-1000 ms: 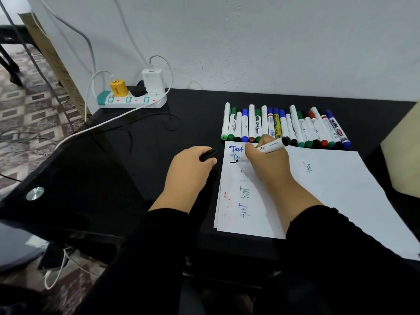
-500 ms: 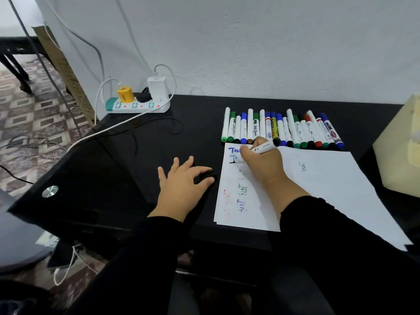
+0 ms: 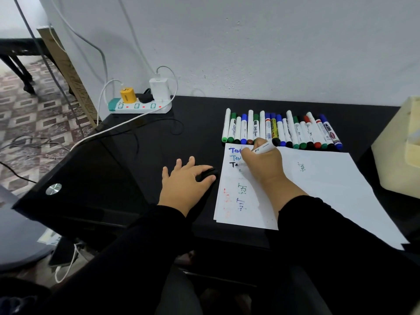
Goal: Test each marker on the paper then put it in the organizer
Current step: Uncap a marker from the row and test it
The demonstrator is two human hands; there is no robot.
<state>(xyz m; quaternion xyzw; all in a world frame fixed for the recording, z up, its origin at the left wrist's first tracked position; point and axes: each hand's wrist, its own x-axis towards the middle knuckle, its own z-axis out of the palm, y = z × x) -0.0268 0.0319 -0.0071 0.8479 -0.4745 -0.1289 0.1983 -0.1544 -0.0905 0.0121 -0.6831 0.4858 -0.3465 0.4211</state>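
The black desk (image 3: 159, 155) stretched out from the white wall, and on it your sheet of paper (image 3: 329, 189) lay to the right, already carrying several small "Test" scribbles in blue, black, green and red; at the far right edge stood the cream organizer (image 3: 395, 160), only partly in view; just beyond the paper's far edge the row of markers (image 3: 281, 130) lay side by side, caps toward you; a white power strip (image 3: 141, 106) with plugs sat by the wall at the far left. Your right hand (image 3: 266, 169) rested on the paper's upper left part, fingers curled round a white marker (image 3: 263, 148) whose barrel slanted up to the right, its tip hidden by the hand near the black "T". Your left hand (image 3: 186, 185) lay palm down on the desk just left of the paper, fingers spread forward, thumb and forefinger pinching a black cap (image 3: 208, 173).
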